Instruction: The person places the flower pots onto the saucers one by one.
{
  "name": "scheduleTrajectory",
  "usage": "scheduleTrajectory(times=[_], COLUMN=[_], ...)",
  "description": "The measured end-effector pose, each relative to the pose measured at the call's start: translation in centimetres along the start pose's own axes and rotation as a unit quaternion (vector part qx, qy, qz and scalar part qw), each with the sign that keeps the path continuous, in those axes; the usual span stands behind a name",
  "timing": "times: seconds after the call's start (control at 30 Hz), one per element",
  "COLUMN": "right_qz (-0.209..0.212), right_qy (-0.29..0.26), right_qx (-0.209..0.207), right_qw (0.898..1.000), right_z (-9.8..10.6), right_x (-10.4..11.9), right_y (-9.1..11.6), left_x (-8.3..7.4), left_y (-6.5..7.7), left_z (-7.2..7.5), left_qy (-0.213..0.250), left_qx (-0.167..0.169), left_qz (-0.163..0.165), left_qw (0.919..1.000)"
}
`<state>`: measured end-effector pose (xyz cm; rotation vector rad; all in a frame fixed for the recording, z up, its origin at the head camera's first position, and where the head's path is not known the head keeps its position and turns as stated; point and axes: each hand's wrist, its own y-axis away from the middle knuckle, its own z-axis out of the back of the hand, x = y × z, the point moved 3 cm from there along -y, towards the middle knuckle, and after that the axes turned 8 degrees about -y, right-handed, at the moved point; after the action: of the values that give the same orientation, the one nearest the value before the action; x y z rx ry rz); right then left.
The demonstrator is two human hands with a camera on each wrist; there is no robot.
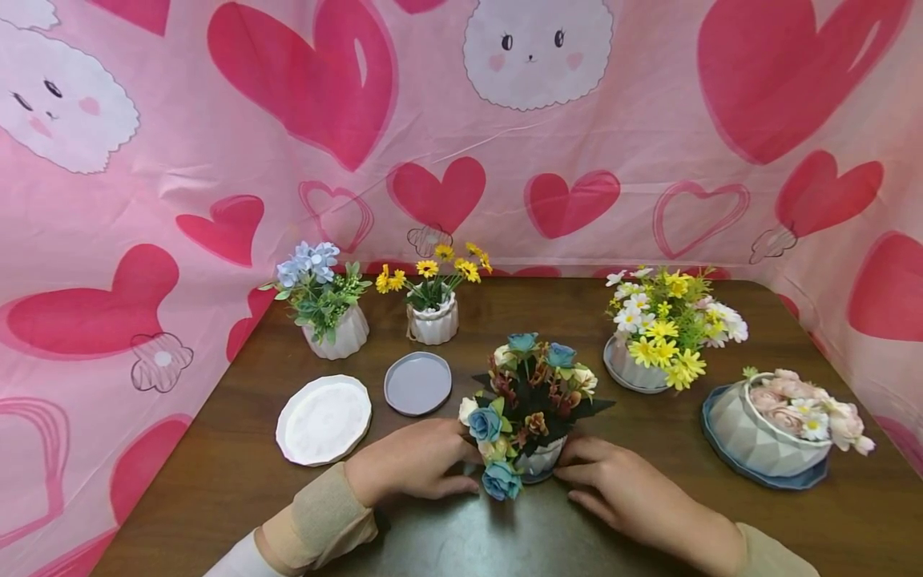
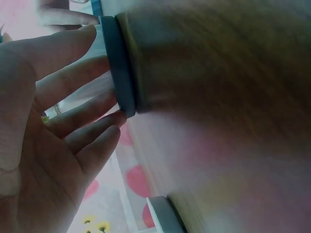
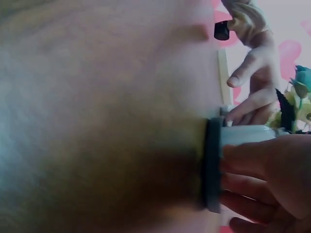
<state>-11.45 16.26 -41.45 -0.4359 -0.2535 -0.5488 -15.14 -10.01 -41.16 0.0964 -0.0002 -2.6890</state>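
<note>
A white pot of blue and cream artificial roses stands on a dark saucer at the near middle of the table. My left hand is at the pot's left side, its thumb apart in the head view. In the left wrist view, its nearly straight fingers reach the pot and the saucer's edge. At the right side, my right hand touches the pot with extended fingers, low down by the saucer, as the right wrist view shows. Blossoms partly hide the left fingertips in the head view.
Left of the roses lie a white plate and a small grey saucer. Behind them stand pots of blue flowers and yellow flowers. To the right, a daisy pot and a tilted pink-flower pot sit on saucers.
</note>
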Motion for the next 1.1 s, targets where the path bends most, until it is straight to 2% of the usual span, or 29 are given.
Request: scheduleTrajectory(times=[0.27,0.47,0.73,1.1], right_qz=[-0.013,-0.041,-0.063,-0.079], right_qy=[0.004,0.011,0.012,0.016], right_qx=[0.055,0.086,0.112,0.124], right_qw=[0.998,0.995,0.992,0.989], right_z=[0.4,0.8,1.8,2.3], right_x=[-0.3,-1.1,-3.2,-5.9], right_y=[-0.4,-0.9,-2.2,-3.8], left_x=[0.3,1.1,2.2,4.1], left_y=[-0.3,-1.0,-2.5,-4.6], left_z=[0.0,0.1,0.4,0.9], left_qy=[-0.018,-0.023,-0.045,-0.054], left_qx=[-0.009,-0.003,0.019,0.049], left_qz=[0.002,0.009,0.035,0.08], left_qw=[0.9998,0.9997,0.9982,0.9941])
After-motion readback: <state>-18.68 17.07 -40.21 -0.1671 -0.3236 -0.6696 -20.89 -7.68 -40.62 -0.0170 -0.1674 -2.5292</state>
